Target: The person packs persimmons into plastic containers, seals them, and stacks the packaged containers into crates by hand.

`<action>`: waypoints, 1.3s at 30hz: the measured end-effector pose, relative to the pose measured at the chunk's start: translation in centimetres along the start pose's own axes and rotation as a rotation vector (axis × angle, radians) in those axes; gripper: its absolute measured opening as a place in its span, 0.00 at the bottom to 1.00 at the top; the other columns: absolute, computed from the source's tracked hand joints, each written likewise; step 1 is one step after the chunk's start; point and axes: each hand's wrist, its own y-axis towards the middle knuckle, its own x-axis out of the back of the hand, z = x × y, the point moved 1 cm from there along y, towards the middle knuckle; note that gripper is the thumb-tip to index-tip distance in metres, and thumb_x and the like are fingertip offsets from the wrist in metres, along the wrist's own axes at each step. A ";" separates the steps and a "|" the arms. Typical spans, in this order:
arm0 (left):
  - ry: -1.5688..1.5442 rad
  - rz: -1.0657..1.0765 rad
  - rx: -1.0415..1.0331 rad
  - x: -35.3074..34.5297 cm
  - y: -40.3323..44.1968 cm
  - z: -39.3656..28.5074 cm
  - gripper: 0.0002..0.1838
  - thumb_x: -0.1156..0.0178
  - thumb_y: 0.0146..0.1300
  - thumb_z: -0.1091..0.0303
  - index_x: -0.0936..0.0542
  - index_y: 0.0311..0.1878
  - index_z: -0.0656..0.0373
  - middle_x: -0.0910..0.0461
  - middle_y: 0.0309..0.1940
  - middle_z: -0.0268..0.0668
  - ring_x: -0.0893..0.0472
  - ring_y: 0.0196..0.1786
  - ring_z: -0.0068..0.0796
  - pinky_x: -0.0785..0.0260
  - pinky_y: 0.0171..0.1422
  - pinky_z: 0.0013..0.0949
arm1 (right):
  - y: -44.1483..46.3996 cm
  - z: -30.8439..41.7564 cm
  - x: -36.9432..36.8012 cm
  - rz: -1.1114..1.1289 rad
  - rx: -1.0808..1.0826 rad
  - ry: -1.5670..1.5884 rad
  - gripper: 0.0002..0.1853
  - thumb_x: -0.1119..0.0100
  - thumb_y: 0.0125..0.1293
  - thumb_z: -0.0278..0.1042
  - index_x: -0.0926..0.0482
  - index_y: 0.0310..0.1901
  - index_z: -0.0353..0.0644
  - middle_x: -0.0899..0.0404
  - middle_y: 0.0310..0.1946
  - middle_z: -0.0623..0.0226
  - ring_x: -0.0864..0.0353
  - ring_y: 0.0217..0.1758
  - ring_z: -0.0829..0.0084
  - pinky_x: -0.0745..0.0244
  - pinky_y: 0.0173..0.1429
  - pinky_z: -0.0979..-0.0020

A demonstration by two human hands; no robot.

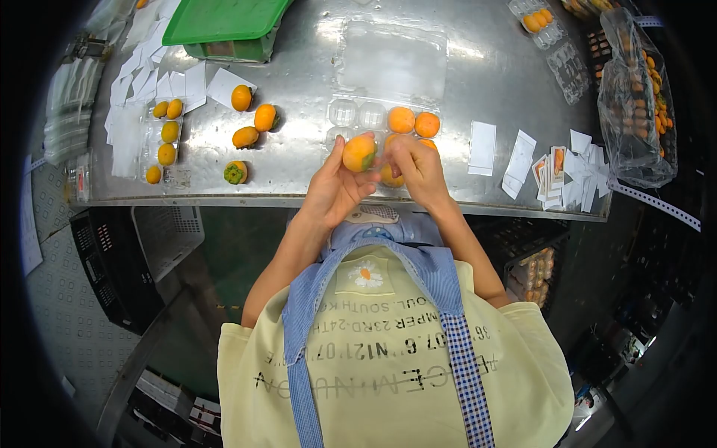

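Observation:
My left hand [334,185] holds an orange persimmon [360,152] in its fingers, with the green calyx turned toward the right. Close beside it, my right hand [415,170] is closed, its thumb and fingers pinched together; what they hold, if anything, is too small to make out. Under and behind both hands lies a clear plastic tray [342,112] with round cells and its lid folded open. Persimmons [401,119] fill cells on its right side, some partly covered by my right hand. Several loose persimmons [245,137] rest on the metal table to the left.
A green-lidded box [224,22] stands at the back left of the metal table [299,89]. White cards [196,86] lie at left, more cards [482,148] at right. Another tray of persimmons [166,154] sits far left; a plastic-lined crate [639,104] is far right.

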 end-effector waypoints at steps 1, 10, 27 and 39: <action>0.037 -0.020 -0.007 0.0 0.0 0.0 0.27 0.57 0.73 0.47 0.32 0.65 0.58 0.21 0.47 0.37 0.18 0.44 0.28 0.23 0.42 0.29 | 0.0 0.2 -0.4 -0.040 0.047 -0.036 0.13 0.47 0.69 0.40 0.23 0.37 0.37 0.26 0.22 0.68 0.27 0.23 0.78 0.33 0.28 0.75; 0.381 -0.167 -0.210 -2.0 -0.3 -0.1 0.24 0.52 0.73 0.56 0.32 0.66 0.59 0.25 0.55 0.34 0.24 0.55 0.26 0.27 0.55 0.34 | 0.0 1.1 -0.1 0.134 0.194 -0.235 0.29 0.34 0.58 0.39 0.29 0.63 0.46 0.24 0.35 0.64 0.27 0.34 0.72 0.30 0.40 0.74; 0.654 -0.260 -0.208 -2.9 -0.4 0.0 0.21 0.48 0.72 0.60 0.32 0.64 0.57 0.30 0.53 0.38 0.24 0.47 0.24 0.28 0.48 0.28 | 2.8 0.7 14.8 -0.355 0.107 0.210 0.23 0.34 0.61 0.35 0.27 0.56 0.41 0.22 0.37 0.71 0.26 0.29 0.83 0.28 0.32 0.78; 0.723 -0.256 -0.227 -1.2 0.0 -0.2 0.09 0.40 0.65 0.68 0.21 0.45 0.61 0.21 0.34 0.33 0.24 0.36 0.20 0.31 0.41 0.24 | 5.5 7.3 30.4 -0.627 0.223 0.027 0.18 0.40 0.65 0.34 0.24 0.54 0.36 0.17 0.38 0.63 0.20 0.31 0.76 0.25 0.36 0.77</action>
